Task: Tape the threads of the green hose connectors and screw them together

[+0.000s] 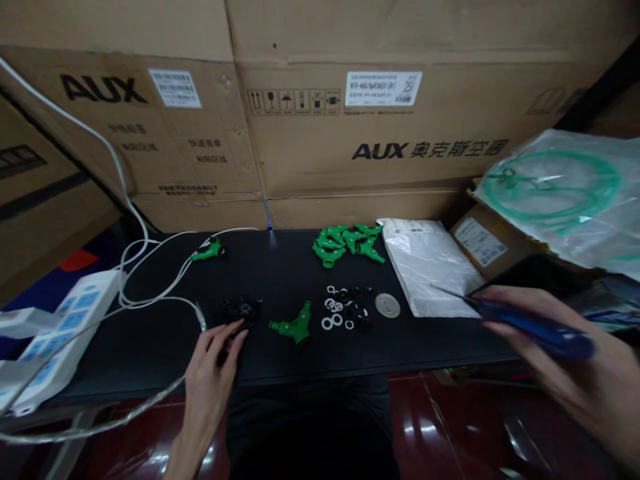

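My right hand (565,373), blurred at the right, is wrapped round the blue handle of a screwdriver (545,330). Its thin shaft points left, over a white plastic packet (430,273). At the left, my left hand (215,357) has its fingertips drawn together at a small pile of black parts (237,307); what lies between them is hidden. Just right of that pile, a green Y-shaped hose connector (295,328) lies on the black tabletop (300,267). Beside it are several white ring washers (333,321), small black pieces (357,310) and a pale round disc (387,305).
Several green connectors (347,241) are heaped at the back, with another one (209,249) by the white cables (165,293). A white power strip (70,333) stands at left. Large cardboard boxes (310,147) wall the back; bagged green tubing (555,190) rests at right.
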### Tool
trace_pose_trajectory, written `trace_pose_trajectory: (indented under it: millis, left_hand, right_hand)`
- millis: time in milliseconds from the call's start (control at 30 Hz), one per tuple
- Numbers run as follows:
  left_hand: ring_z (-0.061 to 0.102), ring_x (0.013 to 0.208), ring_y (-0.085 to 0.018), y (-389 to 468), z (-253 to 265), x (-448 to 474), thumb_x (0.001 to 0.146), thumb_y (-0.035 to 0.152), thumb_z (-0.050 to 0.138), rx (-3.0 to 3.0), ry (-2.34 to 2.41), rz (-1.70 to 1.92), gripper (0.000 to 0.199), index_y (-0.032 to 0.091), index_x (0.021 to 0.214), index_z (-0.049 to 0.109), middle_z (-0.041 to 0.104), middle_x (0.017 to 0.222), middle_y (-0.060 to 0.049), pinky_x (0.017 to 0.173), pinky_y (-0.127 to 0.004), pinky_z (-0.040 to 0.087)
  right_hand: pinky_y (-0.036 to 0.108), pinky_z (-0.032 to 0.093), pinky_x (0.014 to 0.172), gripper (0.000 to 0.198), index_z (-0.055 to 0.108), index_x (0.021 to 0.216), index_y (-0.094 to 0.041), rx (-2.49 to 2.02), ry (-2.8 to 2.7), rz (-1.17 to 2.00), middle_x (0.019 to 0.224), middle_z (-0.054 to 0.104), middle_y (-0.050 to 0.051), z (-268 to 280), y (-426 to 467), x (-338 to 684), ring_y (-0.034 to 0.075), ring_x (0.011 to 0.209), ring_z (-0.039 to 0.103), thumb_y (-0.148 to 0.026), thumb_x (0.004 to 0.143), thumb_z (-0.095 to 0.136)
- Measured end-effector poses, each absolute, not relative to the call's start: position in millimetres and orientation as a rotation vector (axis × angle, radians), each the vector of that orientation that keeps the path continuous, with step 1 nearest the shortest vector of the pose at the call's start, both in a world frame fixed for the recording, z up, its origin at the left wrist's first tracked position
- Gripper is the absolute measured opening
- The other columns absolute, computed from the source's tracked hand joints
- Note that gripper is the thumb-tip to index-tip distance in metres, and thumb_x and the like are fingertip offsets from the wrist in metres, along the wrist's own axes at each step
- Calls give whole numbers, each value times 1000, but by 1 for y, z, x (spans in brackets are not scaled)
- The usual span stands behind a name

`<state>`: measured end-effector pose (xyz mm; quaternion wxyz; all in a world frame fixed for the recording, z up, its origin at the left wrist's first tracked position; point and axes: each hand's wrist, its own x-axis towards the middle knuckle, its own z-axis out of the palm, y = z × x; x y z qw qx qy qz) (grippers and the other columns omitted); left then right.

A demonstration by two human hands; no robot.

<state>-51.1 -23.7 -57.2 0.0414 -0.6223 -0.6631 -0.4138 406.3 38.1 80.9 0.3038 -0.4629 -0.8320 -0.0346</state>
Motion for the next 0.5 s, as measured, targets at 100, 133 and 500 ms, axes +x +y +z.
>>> trace_pose_trajectory:
  millis: [100,133,500]
  left_hand:
    - [67,90,-19,-26,-53,-49,102,32,61,-1864,-1980,-1305,21,19,115,71,66,106,-5,84,-33,54]
    - [67,90,-18,-27,-50,-47,101,29,61,-1863,-1949,-1326,19,19,114,71,66,105,-5,83,-32,54]
    - [62,117,-24,-10,-33,17,98,31,67,-2402,-1914,-1160,39,27,135,58,63,126,-8,101,-44,55]
  right_hand:
    - [42,60,94,45,55,133,-22,-1136,-2457,-225,143,56,17,28,67,418,29,123,63,-8,92,45]
    - [46,58,99,53,55,134,-21,-1178,-2513,-260,147,53,17,7,76,423,30,130,58,-1,87,41]
    - [40,59,104,81,55,145,-18,-1229,-2513,-129,150,56,16,-73,100,457,28,133,62,9,69,41]
